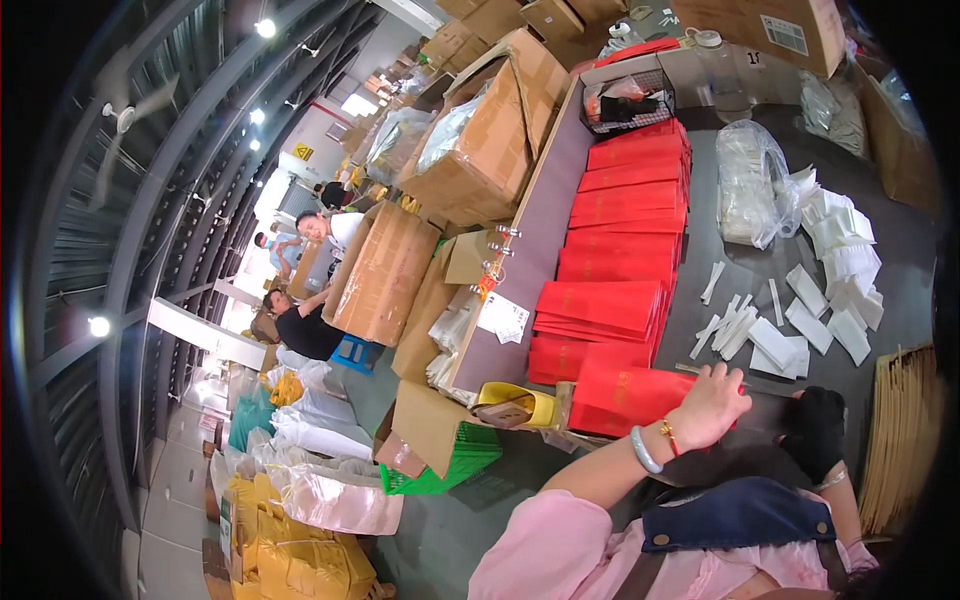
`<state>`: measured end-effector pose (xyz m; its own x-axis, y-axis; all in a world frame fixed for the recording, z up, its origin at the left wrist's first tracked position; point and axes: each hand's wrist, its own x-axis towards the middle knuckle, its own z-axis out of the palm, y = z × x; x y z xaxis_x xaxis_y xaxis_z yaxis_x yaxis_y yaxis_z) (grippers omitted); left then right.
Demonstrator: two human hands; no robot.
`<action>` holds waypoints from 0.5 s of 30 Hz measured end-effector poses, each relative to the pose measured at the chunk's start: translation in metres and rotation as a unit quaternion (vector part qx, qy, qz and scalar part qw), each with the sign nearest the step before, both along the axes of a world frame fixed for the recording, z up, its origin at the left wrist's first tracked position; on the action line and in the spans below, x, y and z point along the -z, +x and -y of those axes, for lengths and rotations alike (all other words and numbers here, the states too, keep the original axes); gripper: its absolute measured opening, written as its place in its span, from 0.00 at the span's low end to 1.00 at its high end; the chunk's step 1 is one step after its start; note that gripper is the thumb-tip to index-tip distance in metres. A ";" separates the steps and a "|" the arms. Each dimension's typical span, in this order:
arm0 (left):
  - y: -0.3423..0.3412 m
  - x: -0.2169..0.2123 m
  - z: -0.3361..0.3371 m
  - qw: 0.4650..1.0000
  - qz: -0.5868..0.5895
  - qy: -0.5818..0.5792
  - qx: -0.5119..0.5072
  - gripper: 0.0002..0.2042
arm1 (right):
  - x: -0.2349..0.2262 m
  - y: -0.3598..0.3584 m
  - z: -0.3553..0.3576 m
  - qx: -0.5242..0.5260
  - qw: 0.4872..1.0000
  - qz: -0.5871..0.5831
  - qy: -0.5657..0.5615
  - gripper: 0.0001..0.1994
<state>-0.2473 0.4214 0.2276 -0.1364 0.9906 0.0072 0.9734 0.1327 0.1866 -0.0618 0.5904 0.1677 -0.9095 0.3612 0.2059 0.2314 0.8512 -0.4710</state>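
Note:
My left hand [710, 405], bare and with a pale bangle and a red-gold bracelet at the wrist, has its curled fingers on the right end of a flat red paper packet [625, 398]. That packet lies at the near end of a long row of overlapping red packets [610, 305]. To the right, my right hand [812, 428] wears a black glove and is low over the dark table; its fingers are too dark and blurred to make out. White folded paper pieces [785, 345] and thin white strips [735, 328] lie scattered beyond both hands.
A plastic-wrapped white bundle [748, 190], a wire basket [628, 105] and a clear jug [722, 75] stand farther back. Brown card sheets [895, 440] are stacked at right. A yellow box [515, 405] and green crate [445, 460] are left. People work among cartons beyond.

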 end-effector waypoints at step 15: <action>0.005 0.079 0.037 0.961 0.126 0.062 -0.237 0.27 | 0.016 0.014 -0.006 0.054 0.998 -0.014 -0.010 0.35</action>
<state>-0.2428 0.3847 0.1489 -0.5859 0.8099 0.0286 0.7305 0.5125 0.4514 -0.0480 0.5969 0.1513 -0.8592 0.4609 0.2219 0.3083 0.8128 -0.4943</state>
